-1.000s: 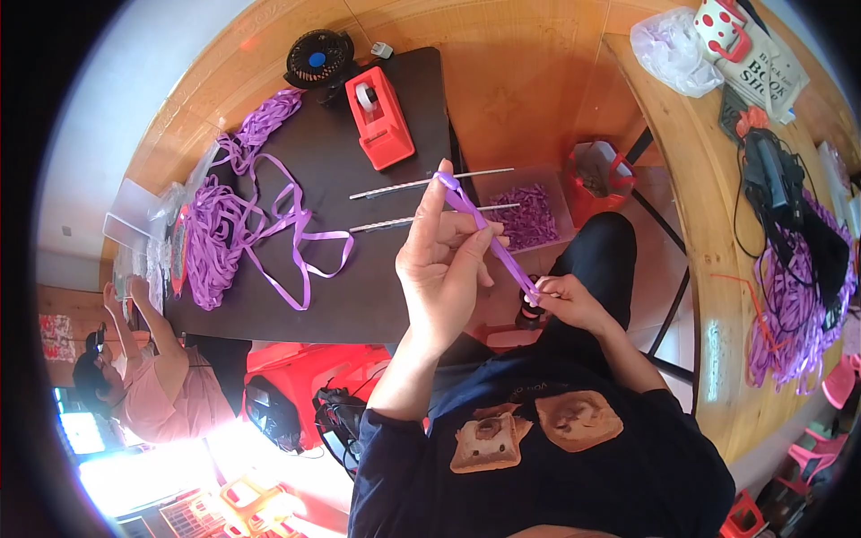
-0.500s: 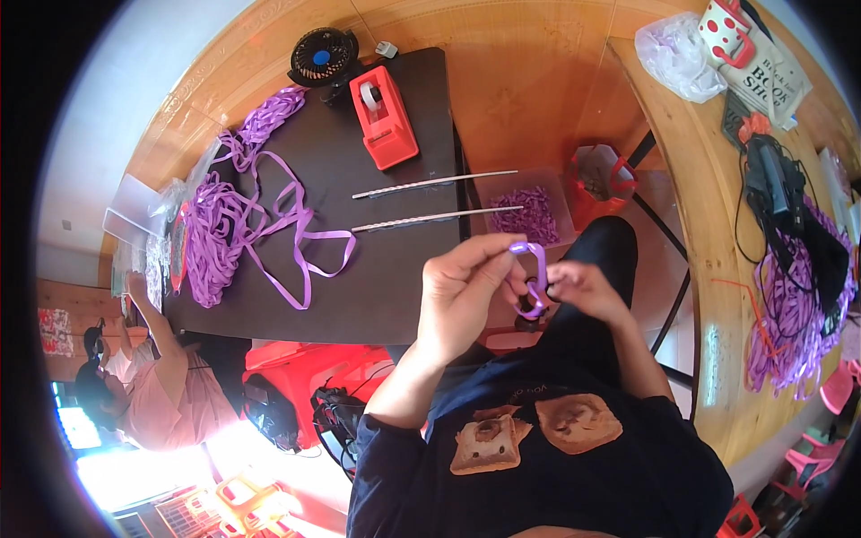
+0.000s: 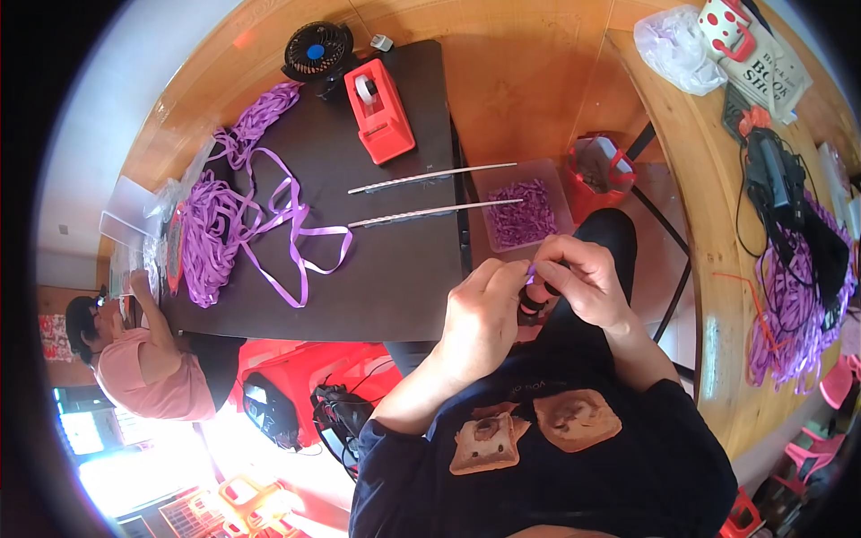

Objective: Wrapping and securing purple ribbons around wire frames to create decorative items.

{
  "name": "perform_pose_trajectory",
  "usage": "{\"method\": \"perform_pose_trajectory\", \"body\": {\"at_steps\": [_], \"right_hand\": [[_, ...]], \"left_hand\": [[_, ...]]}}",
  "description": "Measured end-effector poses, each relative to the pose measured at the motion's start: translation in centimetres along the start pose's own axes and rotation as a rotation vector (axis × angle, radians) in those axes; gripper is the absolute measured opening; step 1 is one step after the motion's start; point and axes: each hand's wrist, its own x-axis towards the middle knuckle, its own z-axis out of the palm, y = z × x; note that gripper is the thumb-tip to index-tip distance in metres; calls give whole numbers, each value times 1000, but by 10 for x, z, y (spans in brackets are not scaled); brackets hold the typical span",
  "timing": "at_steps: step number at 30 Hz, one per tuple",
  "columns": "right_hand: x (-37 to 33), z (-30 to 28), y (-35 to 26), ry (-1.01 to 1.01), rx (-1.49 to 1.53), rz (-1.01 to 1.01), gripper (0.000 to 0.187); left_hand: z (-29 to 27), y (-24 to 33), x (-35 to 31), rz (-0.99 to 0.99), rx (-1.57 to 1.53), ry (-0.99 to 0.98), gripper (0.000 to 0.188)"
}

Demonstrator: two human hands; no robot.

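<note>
In front of my body, my left hand [image 3: 484, 314] and my right hand [image 3: 587, 282] meet fingertip to fingertip. Both are closed, pinching a short piece of purple ribbon [image 3: 531, 273]; most of it is hidden by the fingers. Beyond them a clear plastic box [image 3: 563, 193] holds many small purple ribbon pieces [image 3: 520, 215]. Two thin twisted rods [image 3: 399, 217] reach from the dark table over its right edge, their tips toward the box. A tangled heap of long purple ribbon [image 3: 211, 238] lies on the table's left, with a loose strand [image 3: 300, 231] trailing from it.
On the dark table [image 3: 386, 287] stand a red tape dispenser [image 3: 384, 117] and a small black fan [image 3: 318, 52]. A red-rimmed bag [image 3: 601, 175] stands beside the box. At right, a wooden table [image 3: 717, 296] bears more ribbon [image 3: 794, 305]. A person in pink [image 3: 152, 368] sits at far left.
The looped purple ribbon has been drawn down small between my fingers. My right hand has come up and closed on it beside the left. The person at left has shifted.
</note>
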Motion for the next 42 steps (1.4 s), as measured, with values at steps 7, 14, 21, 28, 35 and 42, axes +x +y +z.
{"method": "perform_pose_trajectory", "body": {"at_steps": [7, 14, 21, 28, 35, 42], "right_hand": [[1, -3, 5, -54, -194, 35, 10], [14, -9, 0, -212, -342, -155, 9], [17, -20, -3, -279, -461, -417, 13], [21, -36, -1, -450, -274, -246, 25], [12, -38, 10, -233, -368, -246, 32], [15, -44, 8, -271, -702, -396, 26]], "left_hand": [[8, -7, -4, 97, 113, 48, 13], [6, -9, -6, -45, -176, 39, 6], [0, -7, -7, -744, -967, -242, 15], [12, -8, -16, -911, -1446, -207, 18], [27, -14, -27, -897, -1410, -64, 19], [37, -22, -35, -807, -1258, -23, 16]]}}
